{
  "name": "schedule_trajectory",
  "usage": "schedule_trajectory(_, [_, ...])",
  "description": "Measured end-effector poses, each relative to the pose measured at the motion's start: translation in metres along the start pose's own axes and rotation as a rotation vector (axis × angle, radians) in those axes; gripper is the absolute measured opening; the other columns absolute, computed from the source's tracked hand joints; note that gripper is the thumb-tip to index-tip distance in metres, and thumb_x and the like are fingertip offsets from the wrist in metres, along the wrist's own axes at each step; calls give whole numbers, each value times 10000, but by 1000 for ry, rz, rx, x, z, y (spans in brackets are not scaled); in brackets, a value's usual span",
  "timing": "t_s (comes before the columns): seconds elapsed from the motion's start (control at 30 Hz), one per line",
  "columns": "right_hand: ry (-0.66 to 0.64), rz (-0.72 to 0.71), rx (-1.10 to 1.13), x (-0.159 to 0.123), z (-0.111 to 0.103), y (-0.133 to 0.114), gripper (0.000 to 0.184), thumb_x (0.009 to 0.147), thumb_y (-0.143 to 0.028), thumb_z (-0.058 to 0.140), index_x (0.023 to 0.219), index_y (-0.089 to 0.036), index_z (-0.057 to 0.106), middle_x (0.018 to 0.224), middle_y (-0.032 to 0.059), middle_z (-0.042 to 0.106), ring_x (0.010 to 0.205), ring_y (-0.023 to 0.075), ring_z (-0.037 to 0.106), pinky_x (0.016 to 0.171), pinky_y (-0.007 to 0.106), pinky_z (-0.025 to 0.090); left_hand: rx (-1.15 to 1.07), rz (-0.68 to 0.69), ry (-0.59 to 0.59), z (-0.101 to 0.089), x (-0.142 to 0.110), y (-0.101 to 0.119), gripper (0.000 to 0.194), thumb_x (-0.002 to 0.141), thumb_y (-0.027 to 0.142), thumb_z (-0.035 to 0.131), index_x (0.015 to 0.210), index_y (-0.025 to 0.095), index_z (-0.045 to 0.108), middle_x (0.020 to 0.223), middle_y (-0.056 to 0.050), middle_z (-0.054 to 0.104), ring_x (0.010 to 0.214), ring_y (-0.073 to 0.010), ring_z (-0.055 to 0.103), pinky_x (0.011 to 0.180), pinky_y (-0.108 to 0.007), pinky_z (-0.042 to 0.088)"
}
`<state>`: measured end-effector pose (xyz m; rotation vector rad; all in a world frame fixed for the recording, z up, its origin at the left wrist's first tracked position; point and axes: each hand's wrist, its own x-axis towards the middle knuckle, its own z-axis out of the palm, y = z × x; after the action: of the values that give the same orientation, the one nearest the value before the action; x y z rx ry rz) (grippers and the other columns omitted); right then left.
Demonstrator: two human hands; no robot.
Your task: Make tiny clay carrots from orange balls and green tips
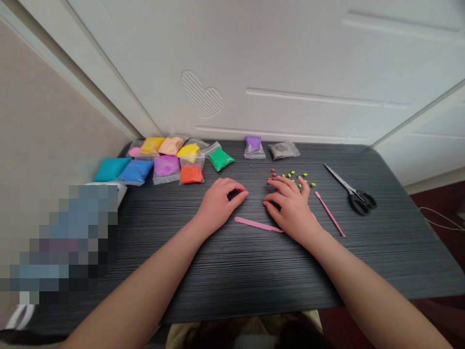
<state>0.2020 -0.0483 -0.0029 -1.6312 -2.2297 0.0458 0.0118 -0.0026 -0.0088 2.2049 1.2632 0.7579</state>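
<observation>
My left hand (pixel 220 202) rests on the dark table (pixel 254 271) with its fingers curled inward; whether they hold anything is hidden. My right hand (pixel 292 206) lies palm down with fingers spread flat, its tips near a tiny green speck (pixel 261 199). Several small red, yellow and green clay bits (pixel 292 177) are scattered just beyond its fingers. A flat pink modelling tool (pixel 256 224) lies between the two hands, partly under my right palm. A thin pink stick tool (pixel 330 213) lies right of my right hand.
Black scissors (pixel 354 191) lie at the right. Several bags of coloured clay (pixel 170 162) cluster at the back left, with a green bag (pixel 220 158), a purple bag (pixel 253 145) and a grey bag (pixel 284 150) further right. A white wall panel (pixel 272 72) stands behind.
</observation>
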Motion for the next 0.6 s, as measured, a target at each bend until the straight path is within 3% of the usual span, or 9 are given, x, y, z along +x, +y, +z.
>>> schedule_trajectory(0.6, [-89,-120,6,-5,-5,12,107,810,-285,497,820,-279,603,1193,-35,495,1193,170,324,1015,472,16,-29,12,-51,-1,-1,-1,108,757,260,521,811,211,600,839,1,624,861,-154,513,801,-292,391])
